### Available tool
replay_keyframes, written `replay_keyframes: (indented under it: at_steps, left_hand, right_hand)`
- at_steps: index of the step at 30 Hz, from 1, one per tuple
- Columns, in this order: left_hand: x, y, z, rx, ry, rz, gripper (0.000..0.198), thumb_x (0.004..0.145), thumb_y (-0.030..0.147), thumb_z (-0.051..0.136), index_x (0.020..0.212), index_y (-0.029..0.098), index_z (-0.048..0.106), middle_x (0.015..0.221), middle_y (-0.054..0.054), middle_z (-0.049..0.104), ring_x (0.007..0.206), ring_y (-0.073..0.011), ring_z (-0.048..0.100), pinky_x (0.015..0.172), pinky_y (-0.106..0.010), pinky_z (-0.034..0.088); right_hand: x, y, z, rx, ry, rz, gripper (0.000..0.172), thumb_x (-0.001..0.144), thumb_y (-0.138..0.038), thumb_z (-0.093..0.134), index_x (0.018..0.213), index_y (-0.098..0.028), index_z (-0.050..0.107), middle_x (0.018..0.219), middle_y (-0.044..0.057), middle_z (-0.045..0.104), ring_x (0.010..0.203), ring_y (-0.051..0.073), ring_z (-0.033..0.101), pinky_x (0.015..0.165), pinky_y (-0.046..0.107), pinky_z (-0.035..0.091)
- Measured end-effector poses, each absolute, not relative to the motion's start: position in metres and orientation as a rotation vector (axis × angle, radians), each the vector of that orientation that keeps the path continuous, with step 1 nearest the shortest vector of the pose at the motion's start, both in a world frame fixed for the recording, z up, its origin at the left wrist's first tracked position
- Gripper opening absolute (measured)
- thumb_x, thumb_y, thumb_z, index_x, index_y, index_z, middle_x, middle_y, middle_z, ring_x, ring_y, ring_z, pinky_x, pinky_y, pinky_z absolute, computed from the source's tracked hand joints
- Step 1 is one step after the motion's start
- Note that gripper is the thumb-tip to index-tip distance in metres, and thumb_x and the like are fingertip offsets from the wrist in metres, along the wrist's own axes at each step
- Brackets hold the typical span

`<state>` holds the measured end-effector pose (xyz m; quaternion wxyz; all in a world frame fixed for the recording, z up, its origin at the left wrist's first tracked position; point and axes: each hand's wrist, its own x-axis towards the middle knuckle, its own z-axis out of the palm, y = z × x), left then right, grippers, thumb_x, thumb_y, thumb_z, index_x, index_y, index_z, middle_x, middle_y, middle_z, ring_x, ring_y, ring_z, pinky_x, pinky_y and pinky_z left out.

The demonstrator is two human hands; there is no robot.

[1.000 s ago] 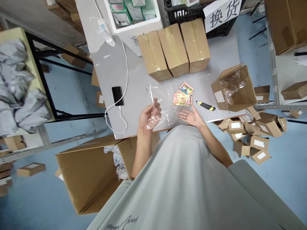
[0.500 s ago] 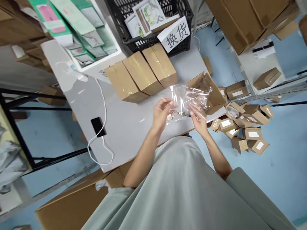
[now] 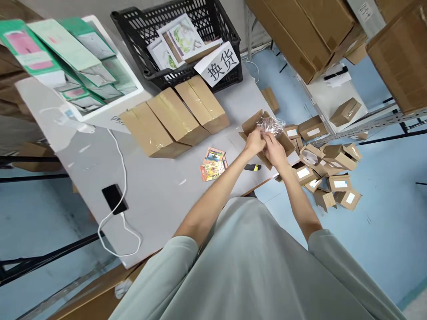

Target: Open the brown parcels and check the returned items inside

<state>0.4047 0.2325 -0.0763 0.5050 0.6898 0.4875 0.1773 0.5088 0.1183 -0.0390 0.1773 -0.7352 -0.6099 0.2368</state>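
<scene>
An open cardboard box (image 3: 248, 124) stands at the right end of the table, with crinkled clear plastic film (image 3: 271, 126) in it. My left hand (image 3: 255, 141) is closed on the film at the box's near side. Close against it, my right hand (image 3: 275, 150) is also closed on the film, its fingertips partly hidden. To the left of my hands lie several colourful printed cards (image 3: 213, 165), overlapping on the table. A black and yellow tool (image 3: 252, 167), perhaps a cutter, lies between my forearms, partly covered.
Three taped cartons (image 3: 178, 116) stand in a row before a black crate (image 3: 150, 53) of framed prints. A white bin (image 3: 103, 109) holds green packets. A phone (image 3: 114, 198) with a white cable lies on the table (image 3: 156, 195). Many opened cartons (image 3: 340, 183) lie on the floor.
Both hands have moved together and into the open box, taking the clear film from over the table with them. The cards and the black and yellow tool are now uncovered. The view has shifted.
</scene>
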Motion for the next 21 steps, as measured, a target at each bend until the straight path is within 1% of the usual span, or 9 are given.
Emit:
replay_keyframes:
  at_steps: [2, 4, 7, 9, 13, 15, 18, 20, 21]
  left_hand:
    - [0.399, 0.228, -0.079, 1.739, 1.138, 0.420, 0.048, 0.090, 0.007, 0.077, 0.134, 0.025, 0.081, 0.136, -0.012, 0.086, 0.133, -0.0365, 0.081, 0.121, -0.050, 0.061]
    - [0.389, 0.223, -0.081, 1.747, 1.108, 0.480, 0.054, 0.091, 0.006, 0.073, 0.143, 0.022, 0.079, 0.147, -0.013, 0.082, 0.135, -0.0331, 0.080, 0.122, -0.047, 0.063]
    - [0.367, 0.220, -0.083, 1.684, 1.074, 0.616, 0.051, 0.095, 0.007, 0.067, 0.143, 0.020, 0.079, 0.150, -0.014, 0.081, 0.133, -0.0298, 0.081, 0.113, -0.043, 0.067]
    - [0.341, 0.225, -0.089, 1.639, 1.106, 0.705, 0.047, 0.096, 0.009, 0.066, 0.139, 0.021, 0.080, 0.146, -0.013, 0.082, 0.127, -0.0283, 0.082, 0.105, -0.040, 0.069]
    - [0.255, 0.238, -0.112, 1.552, 1.361, 0.767, 0.041, 0.097, 0.014, 0.068, 0.135, 0.021, 0.081, 0.145, -0.014, 0.082, 0.123, -0.0282, 0.082, 0.105, -0.040, 0.067]
    - [0.200, 0.239, -0.129, 1.476, 1.554, 0.692, 0.042, 0.096, 0.014, 0.068, 0.136, 0.018, 0.079, 0.147, -0.016, 0.081, 0.127, -0.0298, 0.081, 0.113, -0.043, 0.063]
    - [0.128, 0.229, -0.153, 1.279, 1.837, 0.486, 0.049, 0.089, 0.015, 0.076, 0.138, 0.018, 0.075, 0.152, -0.017, 0.078, 0.136, -0.0344, 0.077, 0.124, -0.046, 0.057]
    - [0.098, 0.219, -0.167, 1.126, 1.922, 0.383, 0.057, 0.083, 0.017, 0.083, 0.138, 0.019, 0.073, 0.154, -0.019, 0.076, 0.142, -0.0375, 0.074, 0.124, -0.048, 0.056]
    - [0.089, 0.214, -0.174, 1.065, 1.927, 0.355, 0.059, 0.080, 0.016, 0.085, 0.138, 0.018, 0.073, 0.153, -0.019, 0.077, 0.142, -0.0384, 0.074, 0.122, -0.048, 0.057]
  right_hand:
    - [0.516, 0.140, -0.043, -2.275, -1.746, 0.785, 0.062, 0.110, -0.005, 0.043, 0.169, -0.013, 0.059, 0.178, 0.022, 0.057, 0.152, 0.036, 0.069, 0.131, 0.050, 0.055]
    - [0.520, 0.159, -0.047, -2.455, -1.768, 0.985, 0.055, 0.113, -0.007, 0.047, 0.164, -0.010, 0.064, 0.173, 0.025, 0.062, 0.151, 0.037, 0.071, 0.127, 0.046, 0.056]
    - [0.517, 0.181, -0.052, -2.585, -1.803, 1.294, 0.044, 0.105, -0.008, 0.070, 0.149, -0.006, 0.078, 0.151, 0.030, 0.078, 0.139, 0.039, 0.079, 0.116, 0.041, 0.061]
    - [0.513, 0.185, -0.050, -2.597, -1.836, 1.356, 0.042, 0.101, -0.008, 0.077, 0.142, -0.007, 0.082, 0.143, 0.029, 0.083, 0.132, 0.038, 0.083, 0.110, 0.039, 0.063]
    - [0.509, 0.165, -0.028, -2.595, -1.933, 1.246, 0.049, 0.110, -0.014, 0.062, 0.157, -0.012, 0.075, 0.153, 0.028, 0.079, 0.141, 0.038, 0.079, 0.117, 0.043, 0.060]
    - [0.503, 0.145, -0.014, -2.573, -1.846, 0.879, 0.048, 0.113, -0.021, 0.057, 0.157, -0.014, 0.075, 0.148, 0.027, 0.081, 0.137, 0.040, 0.080, 0.118, 0.050, 0.061]
    - [0.475, 0.121, -0.010, -2.203, -1.718, 0.497, 0.052, 0.117, -0.031, 0.050, 0.162, -0.016, 0.069, 0.161, 0.024, 0.073, 0.147, 0.041, 0.073, 0.126, 0.057, 0.057]
    - [0.439, 0.115, -0.026, -1.949, -1.673, 0.637, 0.049, 0.118, -0.038, 0.049, 0.156, -0.020, 0.072, 0.156, 0.021, 0.077, 0.140, 0.036, 0.077, 0.123, 0.053, 0.060]
    - [0.417, 0.116, -0.041, -1.879, -1.654, 0.812, 0.045, 0.117, -0.039, 0.051, 0.152, -0.021, 0.075, 0.148, 0.018, 0.082, 0.129, 0.033, 0.082, 0.117, 0.050, 0.064]
